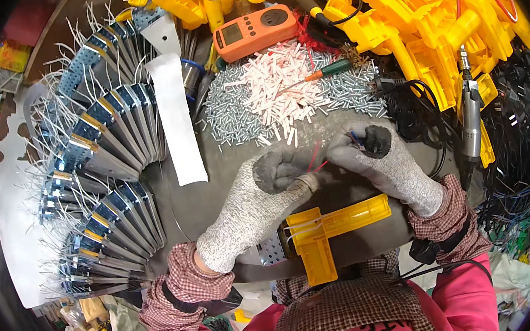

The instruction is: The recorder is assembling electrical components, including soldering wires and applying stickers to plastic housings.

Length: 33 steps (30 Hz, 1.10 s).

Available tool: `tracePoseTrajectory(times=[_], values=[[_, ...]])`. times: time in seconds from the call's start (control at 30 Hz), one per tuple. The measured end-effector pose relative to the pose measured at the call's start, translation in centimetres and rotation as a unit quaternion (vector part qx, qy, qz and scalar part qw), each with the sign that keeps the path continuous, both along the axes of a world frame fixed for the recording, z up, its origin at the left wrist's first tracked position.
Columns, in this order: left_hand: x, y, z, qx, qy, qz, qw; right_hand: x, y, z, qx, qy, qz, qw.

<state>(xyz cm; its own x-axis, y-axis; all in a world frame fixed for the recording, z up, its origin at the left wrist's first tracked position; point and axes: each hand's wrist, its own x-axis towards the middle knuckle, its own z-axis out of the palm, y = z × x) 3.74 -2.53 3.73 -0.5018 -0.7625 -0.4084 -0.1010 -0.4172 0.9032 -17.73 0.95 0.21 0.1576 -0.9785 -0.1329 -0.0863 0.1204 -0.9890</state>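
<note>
Both my hands wear grey speckled work gloves with dark palms. Between them runs a thin red wire (316, 164), pinched at the fingertips of my left hand (278, 174). My right hand (365, 146) also has its fingers closed on the red wire; a bit of blue shows by its fingertips. Below the hands, near the table's front edge, lies a yellow T-shaped plastic housing (353, 217) with white wires across it. A perforated metal plate (272, 251) sticks out at its left, partly hidden by my left forearm.
Fanned stacks of metal plates with white wires (114, 122) stand at left, beside a white strip (178, 123). Beyond my hands are loose screws (227, 105), pale pink sleeves (282, 81), a screwdriver (332, 69) and an orange meter (255, 32). Yellow housings (416, 17), a powered screwdriver (470, 114) and black cables (511, 142) fill the right.
</note>
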Motion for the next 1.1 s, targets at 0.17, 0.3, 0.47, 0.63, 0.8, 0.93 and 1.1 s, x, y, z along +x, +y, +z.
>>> tracePoseTrajectory(times=[0.17,0.3,0.47,0.63,0.8,0.93,1.1], values=[[-0.3,0.1,-0.7,-0.151,-0.019,0.038,0.988,0.5,0.7,0.3,0.034,0.053,-0.026,0.998],[1.6,1.6,0.1,-0.234,-0.064,0.062,0.968,0.6,1.5,1.4,-0.127,0.158,0.100,0.974],[4.0,8.1,-3.5,-0.465,-0.017,0.033,0.884,1.9,2.6,0.5,-0.253,0.357,0.289,0.852],[3.8,8.7,-5.4,-0.590,-0.228,-0.047,0.773,2.3,3.1,0.2,-0.272,0.402,0.264,0.833],[3.5,7.9,-5.4,-0.609,-0.223,-0.046,0.760,2.4,2.4,-0.3,-0.234,0.306,0.157,0.909],[3.0,7.5,-5.2,-0.595,-0.249,-0.033,0.763,2.4,2.0,-0.9,-0.171,0.309,0.108,0.929],[2.4,7.5,-4.0,-0.613,-0.321,-0.016,0.722,2.2,1.5,-1.1,-0.056,0.243,0.117,0.961]])
